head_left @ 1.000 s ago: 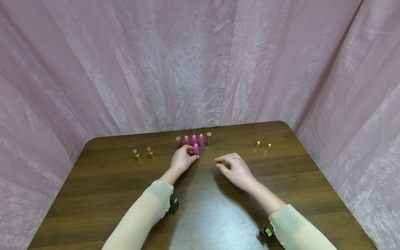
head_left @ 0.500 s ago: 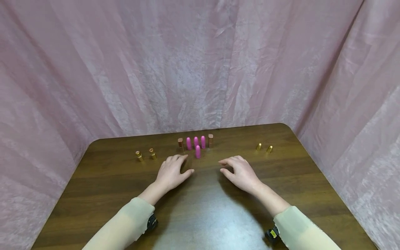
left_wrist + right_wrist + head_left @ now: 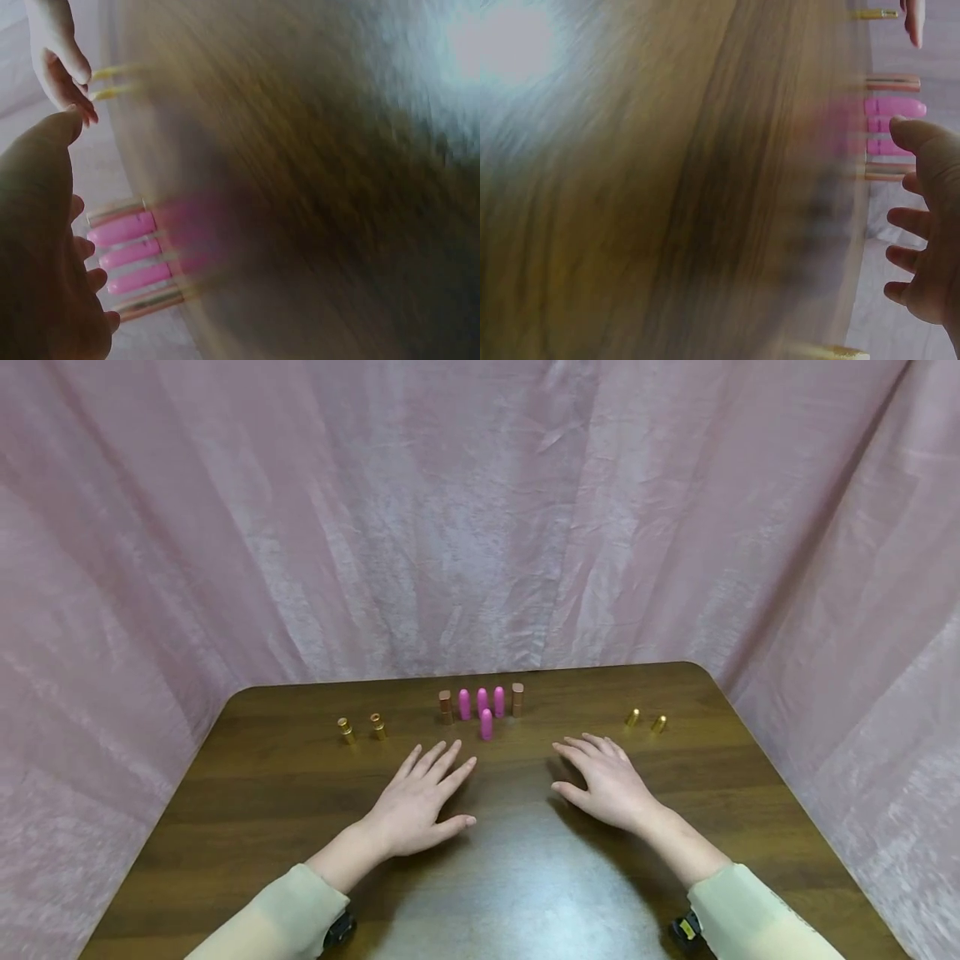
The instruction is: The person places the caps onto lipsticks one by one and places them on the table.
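Three pink round-tipped tubes (image 3: pixel 482 702), lipstick-like, stand upright in a row between two rose-gold tubes (image 3: pixel 517 700) near the table's far side. Another pink tube (image 3: pixel 487 725) stands upright just in front of that row. My left hand (image 3: pixel 415 806) holds nothing; its fingers are spread, pointing toward the tubes from the near left. To the near right, my right hand (image 3: pixel 611 785) has relaxed, slightly bent fingers with nothing between them. The left wrist view also shows the row of pink tubes (image 3: pixel 135 253) beyond the left fingers. In the right wrist view, the right thumb overlaps the pink tubes.
Two gold tubes (image 3: pixel 378 727) with ringed tops stand left of the row. Two small gold round-tipped tubes (image 3: pixel 633 718) stand at the right. The brown wooden table (image 3: pixel 517 893) has a rounded far edge, with a pink curtain (image 3: pixel 465 527) behind it.
My left hand has let go of the front pink tube, drawn back toward the near left and spread its fingers. The right hand has opened a little and shifted slightly right.
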`<state>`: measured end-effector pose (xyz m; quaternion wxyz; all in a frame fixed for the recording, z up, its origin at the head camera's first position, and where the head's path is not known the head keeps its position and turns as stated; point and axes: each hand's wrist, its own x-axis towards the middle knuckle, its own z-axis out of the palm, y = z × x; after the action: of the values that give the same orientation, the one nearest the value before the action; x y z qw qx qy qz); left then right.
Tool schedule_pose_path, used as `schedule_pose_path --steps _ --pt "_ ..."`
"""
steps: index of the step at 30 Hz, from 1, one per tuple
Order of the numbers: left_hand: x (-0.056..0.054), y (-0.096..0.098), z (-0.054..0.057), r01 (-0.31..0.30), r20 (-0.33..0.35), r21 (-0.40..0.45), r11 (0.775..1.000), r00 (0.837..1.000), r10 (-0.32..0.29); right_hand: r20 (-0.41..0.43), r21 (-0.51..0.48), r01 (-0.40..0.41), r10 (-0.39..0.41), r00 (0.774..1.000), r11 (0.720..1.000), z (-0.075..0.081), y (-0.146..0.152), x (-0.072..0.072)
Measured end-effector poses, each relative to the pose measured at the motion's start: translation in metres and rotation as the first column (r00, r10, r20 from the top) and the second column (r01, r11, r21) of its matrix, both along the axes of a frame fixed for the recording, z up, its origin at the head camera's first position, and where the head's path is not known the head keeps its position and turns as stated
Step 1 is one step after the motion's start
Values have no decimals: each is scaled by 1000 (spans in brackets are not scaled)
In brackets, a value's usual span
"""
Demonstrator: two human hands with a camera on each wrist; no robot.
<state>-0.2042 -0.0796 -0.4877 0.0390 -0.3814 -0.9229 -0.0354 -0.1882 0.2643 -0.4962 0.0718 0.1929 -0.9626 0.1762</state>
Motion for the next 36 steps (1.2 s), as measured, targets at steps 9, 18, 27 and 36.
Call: schedule_pose_path --steps 9,18,27,36 --pt "8 17 3 63 38 -19 998 997 -62 41 36 28 -29 999 999 -1 17 8" --pt "10 47 9 145 58 -49 988 988 -142 37 27 101 -102 994 995 5 50 5" --pt "8 86 11 199 64 -70 977 979 -195 23 20 176 -177 984 984 12 86 1" --pt "4 122 10 194 71 -75 978 980 -189 68 4 287 -286 956 958 19 114 -14"
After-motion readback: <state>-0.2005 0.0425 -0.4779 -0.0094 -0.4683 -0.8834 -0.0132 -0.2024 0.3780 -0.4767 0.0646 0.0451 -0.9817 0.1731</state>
